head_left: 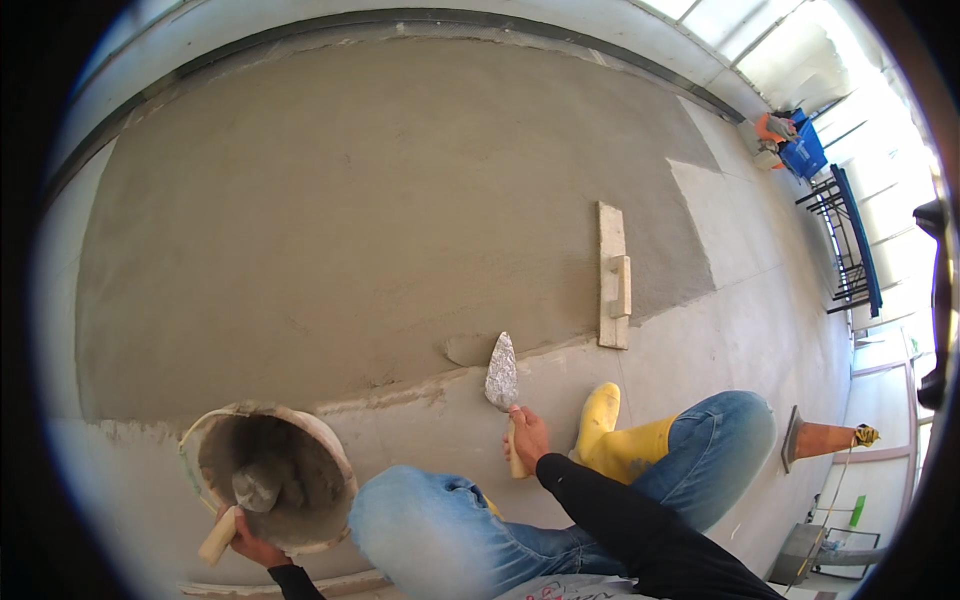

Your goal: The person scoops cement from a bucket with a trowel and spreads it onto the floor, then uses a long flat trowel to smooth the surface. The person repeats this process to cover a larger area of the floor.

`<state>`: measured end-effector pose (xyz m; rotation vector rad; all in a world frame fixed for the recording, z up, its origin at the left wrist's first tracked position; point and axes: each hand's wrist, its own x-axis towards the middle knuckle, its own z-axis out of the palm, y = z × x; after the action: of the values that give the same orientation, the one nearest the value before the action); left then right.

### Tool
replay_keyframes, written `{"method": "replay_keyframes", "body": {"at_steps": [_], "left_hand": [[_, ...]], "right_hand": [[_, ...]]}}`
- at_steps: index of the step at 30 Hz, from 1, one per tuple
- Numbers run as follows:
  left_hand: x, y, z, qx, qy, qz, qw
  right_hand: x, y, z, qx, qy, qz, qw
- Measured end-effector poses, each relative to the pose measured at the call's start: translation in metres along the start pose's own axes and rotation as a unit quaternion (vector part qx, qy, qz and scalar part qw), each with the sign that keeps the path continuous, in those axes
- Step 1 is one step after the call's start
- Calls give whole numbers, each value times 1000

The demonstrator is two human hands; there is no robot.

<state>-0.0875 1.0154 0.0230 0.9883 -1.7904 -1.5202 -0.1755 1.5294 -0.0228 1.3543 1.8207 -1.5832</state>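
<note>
My right hand (530,440) is closed round the wooden handle of a pointing trowel (502,375). Its pointed blade, smeared with grey mortar, is over the near edge of the wet mortar layer (340,220), beside a small raised patch (468,349). Down at the left, my left hand (257,543) grips a second wooden-handled trowel (217,537) at the bucket's rim. That tool's rounded blade reaches inside the bucket (340,455), which holds grey mortar. A long wooden float (612,290) with a block handle lies on the mortar to the right.
My bent knees and yellow rubber boots (600,420) are right behind the mortar's edge. Pale floor (740,330) runs along the right, with an orange cone (825,438), a dark folded table or rack (850,240) and a blue crate (803,150) by the bright wall.
</note>
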Motion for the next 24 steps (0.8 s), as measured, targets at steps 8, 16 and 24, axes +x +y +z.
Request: {"method": "replay_keyframes", "body": {"at_steps": [8,16,24], "left_hand": [[2,8,3,-4,6,16,1000],[1,-2,-2,-23,18,-1,1000],[1,-6,-3,-23,11,10,1000]], "right_hand": [[-59,-15,96,0,-211,56,976],[-68,-9,154,-132,-210,-95,964],[-60,0,148,-316,-243,-181,899]]}}
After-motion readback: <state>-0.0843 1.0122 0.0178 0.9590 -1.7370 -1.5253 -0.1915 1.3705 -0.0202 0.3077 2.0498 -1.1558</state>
